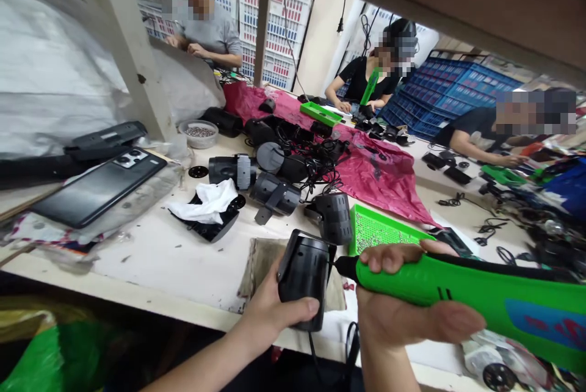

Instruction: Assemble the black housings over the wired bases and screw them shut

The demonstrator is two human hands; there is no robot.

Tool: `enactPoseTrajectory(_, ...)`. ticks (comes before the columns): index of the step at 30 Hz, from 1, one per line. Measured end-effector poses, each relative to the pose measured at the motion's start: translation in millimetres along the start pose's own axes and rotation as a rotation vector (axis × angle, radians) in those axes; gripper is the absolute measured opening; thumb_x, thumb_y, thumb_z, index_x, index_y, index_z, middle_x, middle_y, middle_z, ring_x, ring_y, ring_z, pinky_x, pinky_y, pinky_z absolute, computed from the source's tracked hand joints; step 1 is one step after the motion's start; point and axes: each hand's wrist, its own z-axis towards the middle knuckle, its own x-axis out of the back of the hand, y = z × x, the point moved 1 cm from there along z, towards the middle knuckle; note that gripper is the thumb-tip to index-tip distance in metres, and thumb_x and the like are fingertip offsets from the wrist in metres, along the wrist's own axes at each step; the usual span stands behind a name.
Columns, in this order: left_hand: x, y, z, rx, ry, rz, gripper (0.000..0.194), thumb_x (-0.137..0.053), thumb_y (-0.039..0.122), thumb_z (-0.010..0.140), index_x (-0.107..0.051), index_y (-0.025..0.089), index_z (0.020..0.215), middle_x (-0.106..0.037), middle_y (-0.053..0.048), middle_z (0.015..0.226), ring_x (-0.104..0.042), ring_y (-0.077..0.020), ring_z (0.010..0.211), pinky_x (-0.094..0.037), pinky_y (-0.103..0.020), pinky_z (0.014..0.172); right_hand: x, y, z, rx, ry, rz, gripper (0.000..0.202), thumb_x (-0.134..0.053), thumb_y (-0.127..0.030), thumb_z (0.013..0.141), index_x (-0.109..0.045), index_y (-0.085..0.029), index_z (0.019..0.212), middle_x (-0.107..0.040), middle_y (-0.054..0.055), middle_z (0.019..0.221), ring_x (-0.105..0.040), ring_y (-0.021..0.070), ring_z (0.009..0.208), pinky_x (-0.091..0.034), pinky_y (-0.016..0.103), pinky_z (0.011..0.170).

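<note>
My left hand [279, 309] is wrapped round a black cylindrical housing [304, 276] with a bracket along its side, held over a worn cloth pad [260, 267] at the table's front. A black cord hangs from the housing's lower end. In my right hand [394, 294] lies a green electric screwdriver [439, 282], gripped across its body. Its black nose points left, and the tip meets or nearly meets the housing's right side; contact is too small to tell. Just behind stands a similar black housing [333, 218], beside a green tray [379, 230] of small screws.
More black housings [274, 193] and tangled cords lie mid-table, by a pink plastic sheet [375, 172]. At left are a phone [101, 187] and a tub of small metal parts [199, 134]. A post [123, 44] rises there. Several people sit beyond, near stacked crates [458, 90].
</note>
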Motion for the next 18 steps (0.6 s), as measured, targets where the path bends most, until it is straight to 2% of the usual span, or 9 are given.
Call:
enactPoseTrajectory(2,0.3,0.7,-0.5,0.011,0.016,0.002,0.061,-0.074,0.029,0.064,-0.051,0.023,0.12,-0.058,0.001,0.083,-0.053,-0.0162,0.075,-0.046,-0.026,0.065,-3.2,2.2,0.8,0.039,-0.006,-0.006,0.043,-0.057,-0.066,0.075,-0.053,-0.027,0.094,-0.044,-0.007,0.057,-0.041,0.0126,0.047,-0.04,0.029,0.05)
enactPoseTrajectory(5,1.1,1.1,-1.0,0.022,0.052,0.004,0.062,-0.075,0.032,0.063,-0.051,0.023,0.119,-0.058,0.0,0.086,-0.055,-0.018,0.079,-0.046,-0.027,0.065,-5.3,9.7,6.0,0.068,-0.041,0.04,0.045,-0.06,-0.065,0.07,-0.055,-0.025,0.091,-0.048,-0.009,0.055,-0.043,0.0117,0.044,-0.04,0.028,0.048)
enactPoseTrajectory(11,2.6,-0.8,2.6,-0.066,0.035,0.054,0.064,-0.075,0.032,0.064,-0.051,0.024,0.123,-0.064,-0.003,0.103,-0.057,-0.0261,0.102,-0.045,-0.035,0.086,1.7,24.2,15.2,-0.056,-0.04,0.156,0.042,-0.056,-0.061,0.072,-0.058,-0.023,0.091,-0.053,-0.009,0.056,-0.046,0.0105,0.044,-0.041,0.026,0.046)
enactPoseTrajectory(15,2.5,-1.6,6.1,0.048,0.017,0.043,0.07,-0.076,0.027,0.061,-0.048,0.022,0.125,-0.064,-0.003,0.103,-0.058,-0.0246,0.098,-0.046,-0.035,0.085,8.7,-1.4,15.1,-0.001,-0.058,0.114,0.05,-0.061,-0.062,0.071,-0.061,-0.021,0.099,-0.056,-0.008,0.056,-0.047,0.0115,0.046,-0.042,0.027,0.045)
enactPoseTrajectory(18,2.1,-1.7,8.5,0.106,0.011,0.032,0.073,-0.076,0.026,0.062,-0.046,0.021,0.128,-0.064,-0.003,0.101,-0.059,-0.0236,0.095,-0.047,-0.035,0.081,5.4,-31.6,13.7,-0.004,-0.053,0.037,0.046,-0.06,-0.058,0.078,-0.058,-0.026,0.111,-0.058,-0.009,0.062,-0.048,0.0119,0.051,-0.046,0.03,0.054)
